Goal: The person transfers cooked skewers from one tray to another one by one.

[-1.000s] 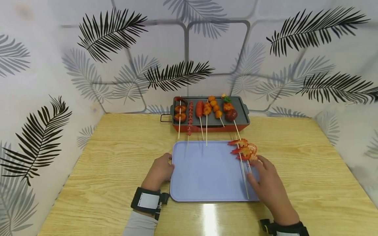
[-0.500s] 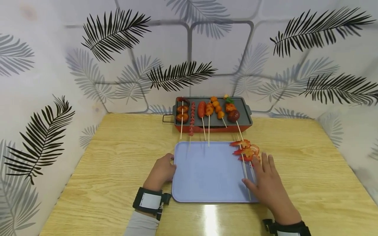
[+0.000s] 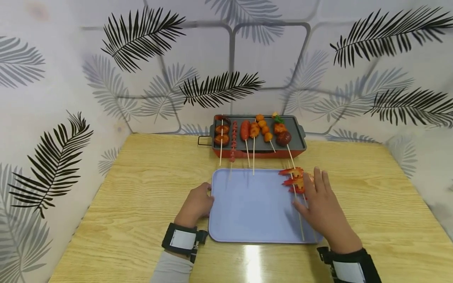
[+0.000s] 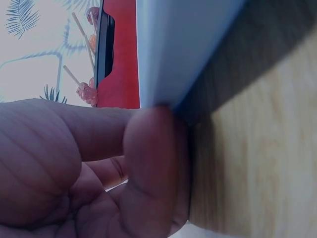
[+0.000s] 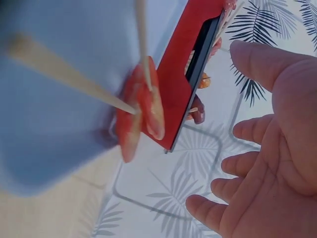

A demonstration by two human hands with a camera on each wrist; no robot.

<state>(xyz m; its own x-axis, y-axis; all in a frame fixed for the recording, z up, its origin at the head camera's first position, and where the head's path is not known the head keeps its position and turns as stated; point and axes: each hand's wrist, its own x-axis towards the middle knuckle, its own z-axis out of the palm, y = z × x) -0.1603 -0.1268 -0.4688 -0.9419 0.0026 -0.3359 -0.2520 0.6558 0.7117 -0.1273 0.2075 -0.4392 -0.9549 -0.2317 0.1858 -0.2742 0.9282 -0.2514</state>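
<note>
A pale blue tray [image 3: 255, 212] lies on the wooden table. My left hand [image 3: 196, 204] pinches its left edge; in the left wrist view the thumb and curled fingers meet at the tray's wall [image 4: 183, 44]. Two skewers of red-orange shrimp [image 3: 296, 181] lie along the tray's right side, their heads over its far right corner. Above them is my right hand [image 3: 323, 208], fingers straight and palm down, covering part of the second skewer. The right wrist view shows that hand [image 5: 277, 158] holding nothing, apart from the shrimp [image 5: 131, 119].
Behind the tray stands a red toy grill [image 3: 260, 154] with a dark plate and a wire handle [image 3: 204, 140] at left. Several skewers lie on it, among them a sausage [image 3: 245, 129] and orange balls [image 3: 264, 126]; some sticks reach over the tray's far edge. A patterned backdrop rises behind.
My right hand has straightened its fingers and lifted from beside the shrimp skewer, moving slightly forward over the shrimp. My left hand keeps its grip on the tray. The view has shifted slightly.
</note>
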